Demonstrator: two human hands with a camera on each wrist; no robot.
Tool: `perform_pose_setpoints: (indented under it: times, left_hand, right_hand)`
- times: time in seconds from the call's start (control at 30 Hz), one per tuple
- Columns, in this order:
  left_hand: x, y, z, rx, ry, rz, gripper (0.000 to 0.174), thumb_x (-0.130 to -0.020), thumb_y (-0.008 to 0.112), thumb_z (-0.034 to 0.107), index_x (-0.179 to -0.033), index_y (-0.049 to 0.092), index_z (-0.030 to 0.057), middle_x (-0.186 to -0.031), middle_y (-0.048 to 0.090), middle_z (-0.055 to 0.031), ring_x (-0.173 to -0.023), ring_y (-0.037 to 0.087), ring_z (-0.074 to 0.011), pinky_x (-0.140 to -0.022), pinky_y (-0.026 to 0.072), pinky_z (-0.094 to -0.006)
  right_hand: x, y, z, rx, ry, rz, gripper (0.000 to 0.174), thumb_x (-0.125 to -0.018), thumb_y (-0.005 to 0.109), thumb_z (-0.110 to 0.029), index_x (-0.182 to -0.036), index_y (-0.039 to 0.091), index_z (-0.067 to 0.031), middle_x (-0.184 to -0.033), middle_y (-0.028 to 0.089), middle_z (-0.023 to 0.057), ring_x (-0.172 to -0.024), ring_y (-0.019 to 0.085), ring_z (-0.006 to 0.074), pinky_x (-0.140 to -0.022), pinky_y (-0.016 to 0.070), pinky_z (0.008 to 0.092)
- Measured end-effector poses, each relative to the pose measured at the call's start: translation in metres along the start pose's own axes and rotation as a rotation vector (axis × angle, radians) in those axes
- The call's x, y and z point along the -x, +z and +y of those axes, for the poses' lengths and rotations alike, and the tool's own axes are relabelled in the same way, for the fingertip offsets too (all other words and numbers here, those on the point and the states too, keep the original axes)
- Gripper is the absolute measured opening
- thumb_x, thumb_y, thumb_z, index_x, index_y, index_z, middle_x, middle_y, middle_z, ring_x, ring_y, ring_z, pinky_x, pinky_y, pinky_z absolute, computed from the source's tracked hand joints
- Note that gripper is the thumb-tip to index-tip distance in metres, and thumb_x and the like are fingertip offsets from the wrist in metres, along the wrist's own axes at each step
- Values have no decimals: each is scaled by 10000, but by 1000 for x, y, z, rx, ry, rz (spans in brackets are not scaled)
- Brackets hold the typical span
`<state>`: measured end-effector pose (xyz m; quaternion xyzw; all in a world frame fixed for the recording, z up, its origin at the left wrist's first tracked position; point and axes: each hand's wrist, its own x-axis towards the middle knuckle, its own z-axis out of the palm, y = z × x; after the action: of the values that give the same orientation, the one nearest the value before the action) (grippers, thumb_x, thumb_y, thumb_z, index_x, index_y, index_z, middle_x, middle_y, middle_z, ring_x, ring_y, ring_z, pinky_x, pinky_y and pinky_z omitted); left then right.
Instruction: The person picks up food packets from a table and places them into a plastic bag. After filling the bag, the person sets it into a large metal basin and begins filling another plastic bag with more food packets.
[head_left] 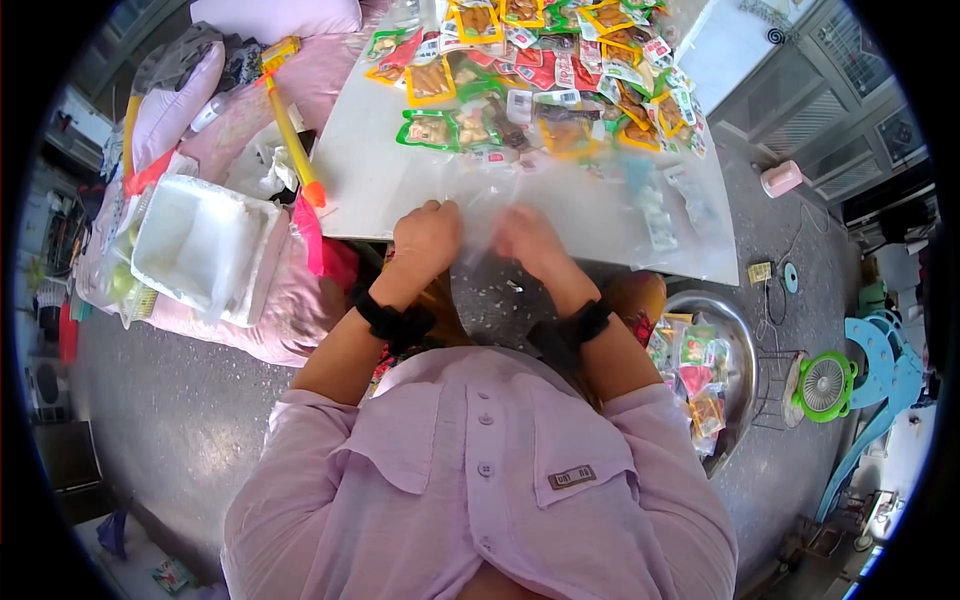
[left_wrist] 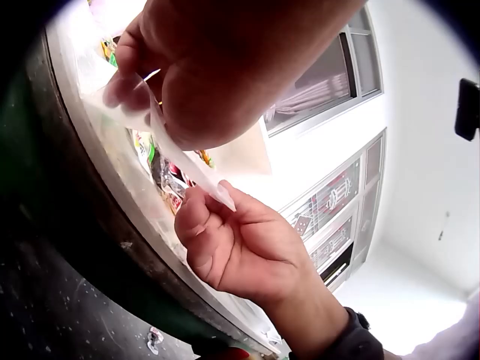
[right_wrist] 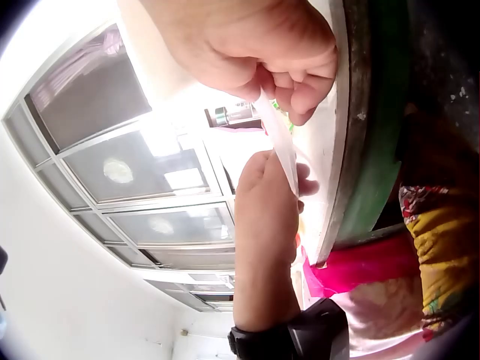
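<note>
A clear, whitish plastic bag (left_wrist: pixel 180 161) stretches between my two hands over the front edge of the white table (head_left: pixel 370 180). My left hand (head_left: pixel 428 240) pinches one end of it; in the left wrist view some fingertips show through the film. With thumb and curled fingers, my right hand (left_wrist: pixel 240 247) grips the other end, and it looks blurred in the head view. Just beyond the hands lies a heap of small food packets, among them a green-edged packet (head_left: pixel 428 130) and a yellow-edged packet (head_left: pixel 430 82).
Clear packs (head_left: pixel 655 215) lie at the table's right side. A metal basin (head_left: pixel 742 380) of packets stands on the floor by my right leg. To the left, a white foam box (head_left: pixel 190 250) sits on pink bedding, near a yellow tube (head_left: pixel 288 140) with orange ends.
</note>
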<state>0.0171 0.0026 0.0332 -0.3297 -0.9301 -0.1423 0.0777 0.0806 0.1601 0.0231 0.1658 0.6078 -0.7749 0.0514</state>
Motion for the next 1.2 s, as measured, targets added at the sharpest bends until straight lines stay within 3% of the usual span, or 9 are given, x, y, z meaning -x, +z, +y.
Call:
perform_pose_setpoints:
  times: [0.13,0.43,0.53,0.63,0.73,0.8,0.9,1.0,1.2]
  left_hand:
    - [0,-10,6,33,197,363,220,-719,567,230,-828,525,44,-826,539,-119,-771,528,-290,-646,439,-385]
    - [-5,18,-14,630,-114,-292,191,-765,571,190,-843,513,26,-757,541,-63,-699,522,-133,-625,416,-235]
    - [-7,30,-23,1163,-179,-255,133,-799,536,151,-801,509,21,-687,530,-22,-662,490,-81,-598,404,-221]
    - [-7,26,-22,1223,-220,-250,104,-811,503,119,-772,515,23,-669,536,-5,-620,491,-93,-589,404,-231]
    - [-9,20,-28,1215,-339,-150,109,-812,484,119,-780,521,22,-643,536,-33,-611,498,-105,-595,413,-237]
    - [-11,11,-31,862,-286,97,132,-802,478,153,-785,520,29,-669,545,-85,-601,514,-189,-574,412,-289]
    - [-13,0,-26,433,-162,323,121,-770,476,157,-769,505,40,-703,541,-150,-631,524,-321,-553,415,-394]
    - [-16,0,-23,218,-113,258,103,-751,478,143,-755,485,40,-690,544,-139,-634,528,-330,-546,417,-421]
    - [-16,33,-14,221,-125,67,93,-725,469,126,-774,468,47,-699,547,-151,-648,533,-341,-565,422,-437]
  right_hand:
    - [-10,2,3,-71,-26,-23,166,-773,513,-211,-786,502,-46,-689,508,34,-597,502,108,-486,398,214]
    - [-33,12,5,21,-20,-142,174,-811,472,-237,-820,502,-66,-743,513,20,-644,493,91,-544,395,214]
    - [-36,11,-2,63,-6,-187,187,-818,462,-250,-822,499,-67,-736,510,21,-655,492,92,-544,391,213]
    - [-42,9,-3,44,26,-229,195,-815,467,-256,-826,498,-63,-747,518,31,-657,497,97,-545,392,220]
    - [-44,6,-6,146,-16,-158,189,-794,490,-240,-837,499,-56,-765,532,50,-673,511,121,-560,404,245]
    - [-51,-1,-3,369,-144,-67,183,-771,511,-221,-847,500,-54,-784,546,72,-709,535,169,-589,420,279]
    - [-56,-13,0,796,-696,318,209,-727,524,-180,-888,501,-49,-912,538,111,-874,517,263,-709,412,370]
    - [-60,-34,-9,1141,-760,455,252,-711,513,-172,-946,507,-82,-1063,484,119,-1028,433,306,-822,340,447]
    - [-84,-55,0,1366,-460,461,253,-723,475,-147,-971,525,-157,-1122,462,111,-1079,405,263,-858,290,480]
